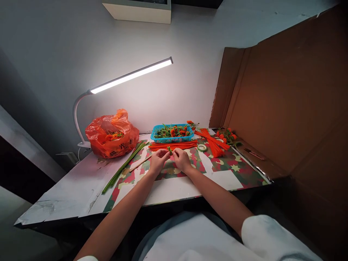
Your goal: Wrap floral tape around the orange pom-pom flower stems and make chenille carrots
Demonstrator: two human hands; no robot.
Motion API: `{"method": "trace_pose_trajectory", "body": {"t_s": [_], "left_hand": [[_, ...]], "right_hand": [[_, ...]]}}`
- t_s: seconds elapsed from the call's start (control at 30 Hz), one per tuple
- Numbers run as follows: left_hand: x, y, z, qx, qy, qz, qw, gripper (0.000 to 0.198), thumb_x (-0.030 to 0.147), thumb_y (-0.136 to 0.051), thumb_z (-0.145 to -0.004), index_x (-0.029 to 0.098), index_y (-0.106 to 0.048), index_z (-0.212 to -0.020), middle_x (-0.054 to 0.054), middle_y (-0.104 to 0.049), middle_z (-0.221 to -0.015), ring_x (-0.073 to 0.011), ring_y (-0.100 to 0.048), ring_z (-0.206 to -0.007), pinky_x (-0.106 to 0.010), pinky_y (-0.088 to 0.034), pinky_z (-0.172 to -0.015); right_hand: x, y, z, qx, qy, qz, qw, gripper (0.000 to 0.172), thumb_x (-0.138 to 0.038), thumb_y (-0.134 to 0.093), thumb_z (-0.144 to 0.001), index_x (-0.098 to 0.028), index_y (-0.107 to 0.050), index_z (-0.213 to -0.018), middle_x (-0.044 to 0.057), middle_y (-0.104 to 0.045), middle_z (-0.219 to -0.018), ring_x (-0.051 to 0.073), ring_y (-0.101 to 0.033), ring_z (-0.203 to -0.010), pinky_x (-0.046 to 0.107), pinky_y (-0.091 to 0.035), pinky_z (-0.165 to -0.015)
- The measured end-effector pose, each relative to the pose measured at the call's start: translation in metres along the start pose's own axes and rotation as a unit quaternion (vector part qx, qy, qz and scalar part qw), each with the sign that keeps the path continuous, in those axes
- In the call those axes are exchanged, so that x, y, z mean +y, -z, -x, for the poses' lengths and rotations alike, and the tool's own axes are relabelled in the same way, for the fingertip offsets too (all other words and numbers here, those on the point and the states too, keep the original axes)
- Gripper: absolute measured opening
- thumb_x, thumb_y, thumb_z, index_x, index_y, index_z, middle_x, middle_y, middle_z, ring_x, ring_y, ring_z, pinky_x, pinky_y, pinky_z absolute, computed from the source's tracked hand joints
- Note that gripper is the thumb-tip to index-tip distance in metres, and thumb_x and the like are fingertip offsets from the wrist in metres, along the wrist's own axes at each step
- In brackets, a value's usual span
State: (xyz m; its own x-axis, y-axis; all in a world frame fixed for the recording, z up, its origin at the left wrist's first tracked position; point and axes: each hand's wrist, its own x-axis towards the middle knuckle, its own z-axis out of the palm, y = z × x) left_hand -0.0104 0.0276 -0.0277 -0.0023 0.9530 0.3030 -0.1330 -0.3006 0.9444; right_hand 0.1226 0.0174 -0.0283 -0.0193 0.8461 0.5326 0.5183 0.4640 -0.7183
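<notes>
Just above the middle of the table, my left hand (160, 160) and my right hand (181, 159) are close together, fingertips pinched. Between them is a small bent green pipe cleaner (170, 149), its lower part hidden by the fingers. Right behind the hands lies a bundle of red-orange pipe cleaners (176, 145). A thin wooden stick (140, 164) rests to the left of my left hand. Long green pipe cleaners (125, 166) lie in a slanting bundle farther left. To the right of my right hand sits a roll of green tape (202, 148).
A blue basket (156, 139) holds orange flowers with green stems. More red-orange strands (213, 143) and orange flowers (225, 136) lie at the right. An orange plastic bag (111, 134) and a lit lamp (132, 75) stand left. Cardboard (282, 90) walls the right side.
</notes>
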Motion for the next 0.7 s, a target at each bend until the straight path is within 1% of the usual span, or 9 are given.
{"method": "trace_pose_trajectory", "body": {"t_s": [0.1,0.23,0.33,0.4,0.47,0.5,0.53,0.6,0.7], "left_hand": [[0.0,-0.001,0.001,0.012,-0.032,-0.03,0.999,0.033,0.041,-0.081,-0.054,0.015,-0.068,-0.07,-0.005,-0.071,-0.072,-0.0178,-0.065,-0.068,-0.033,-0.055,-0.071],[0.0,-0.002,0.004,0.032,-0.069,-0.068,0.995,0.022,0.035,-0.078,-0.059,0.017,-0.069,-0.069,-0.005,-0.071,-0.073,-0.018,-0.065,-0.071,-0.032,-0.054,-0.072],[0.001,-0.002,0.005,0.041,-0.08,-0.089,0.992,0.017,0.032,-0.076,-0.06,0.018,-0.069,-0.067,-0.003,-0.07,-0.07,-0.0173,-0.064,-0.067,-0.031,-0.054,-0.068],[0.002,-0.002,0.005,0.048,-0.083,-0.099,0.99,0.016,0.03,-0.076,-0.059,0.018,-0.069,-0.068,-0.003,-0.069,-0.069,-0.0173,-0.063,-0.067,-0.03,-0.054,-0.067],[0.003,-0.001,0.005,0.046,-0.084,-0.104,0.99,0.014,0.028,-0.076,-0.058,0.018,-0.069,-0.067,-0.003,-0.069,-0.07,-0.0176,-0.064,-0.068,-0.03,-0.053,-0.066],[0.003,-0.001,0.005,0.041,-0.082,-0.105,0.99,0.014,0.027,-0.076,-0.058,0.018,-0.07,-0.066,-0.003,-0.07,-0.071,-0.0177,-0.064,-0.068,-0.029,-0.053,-0.066],[0.003,-0.001,0.004,0.036,-0.08,-0.104,0.991,0.014,0.027,-0.076,-0.058,0.018,-0.07,-0.066,-0.004,-0.07,-0.072,-0.0178,-0.064,-0.069,-0.029,-0.053,-0.066],[0.002,-0.001,0.003,0.027,-0.071,-0.099,0.992,0.014,0.028,-0.077,-0.058,0.018,-0.07,-0.065,-0.005,-0.071,-0.072,-0.0178,-0.064,-0.069,-0.029,-0.053,-0.066],[-0.001,0.001,0.0,0.024,-0.045,-0.078,0.996,0.019,0.032,-0.079,-0.057,0.017,-0.071,-0.066,-0.005,-0.071,-0.069,-0.0178,-0.065,-0.066,-0.029,-0.053,-0.066]], "right_hand": [[0.003,-0.004,-0.001,0.002,-0.035,-0.025,0.999,0.025,-0.028,-0.041,-0.085,-0.021,-0.044,-0.061,-0.002,-0.049,-0.06,0.013,-0.044,-0.058,0.024,-0.033,-0.056],[0.004,-0.004,-0.004,-0.024,-0.067,-0.055,0.996,0.026,-0.028,-0.04,-0.083,-0.02,-0.047,-0.059,-0.003,-0.05,-0.056,0.013,-0.046,-0.054,0.023,-0.035,-0.052],[0.002,0.001,-0.004,-0.022,-0.072,-0.052,0.996,0.017,-0.025,-0.048,-0.078,-0.02,-0.054,-0.063,-0.002,-0.055,-0.061,0.014,-0.05,-0.059,0.024,-0.039,-0.057],[0.0,0.005,-0.004,-0.001,-0.04,-0.04,0.998,0.007,-0.024,-0.057,-0.074,-0.02,-0.061,-0.078,0.0,-0.06,-0.075,0.017,-0.055,-0.072,0.027,-0.042,-0.066],[-0.002,0.008,-0.003,0.009,0.017,-0.036,0.999,0.022,-0.023,-0.062,-0.073,-0.021,-0.063,-0.095,0.003,-0.063,-0.089,0.019,-0.057,-0.085,0.03,-0.044,-0.076],[-0.004,0.009,-0.003,0.01,0.044,-0.039,0.998,0.024,-0.023,-0.062,-0.074,-0.021,-0.063,-0.098,0.003,-0.064,-0.093,0.019,-0.057,-0.088,0.031,-0.044,-0.08],[-0.005,0.009,-0.003,0.01,0.061,-0.046,0.997,0.019,-0.022,-0.06,-0.077,-0.021,-0.064,-0.096,0.004,-0.064,-0.093,0.019,-0.058,-0.088,0.032,-0.045,-0.081],[-0.006,0.01,-0.003,0.012,0.071,-0.063,0.995,0.01,-0.02,-0.055,-0.08,-0.02,-0.064,-0.083,0.004,-0.063,-0.086,0.018,-0.059,-0.084,0.031,-0.045,-0.079],[-0.006,0.011,-0.003,0.01,0.066,-0.087,0.994,0.013,-0.019,-0.051,-0.081,-0.019,-0.061,-0.072,0.003,-0.06,-0.078,0.016,-0.058,-0.077,0.028,-0.046,-0.071]]}}
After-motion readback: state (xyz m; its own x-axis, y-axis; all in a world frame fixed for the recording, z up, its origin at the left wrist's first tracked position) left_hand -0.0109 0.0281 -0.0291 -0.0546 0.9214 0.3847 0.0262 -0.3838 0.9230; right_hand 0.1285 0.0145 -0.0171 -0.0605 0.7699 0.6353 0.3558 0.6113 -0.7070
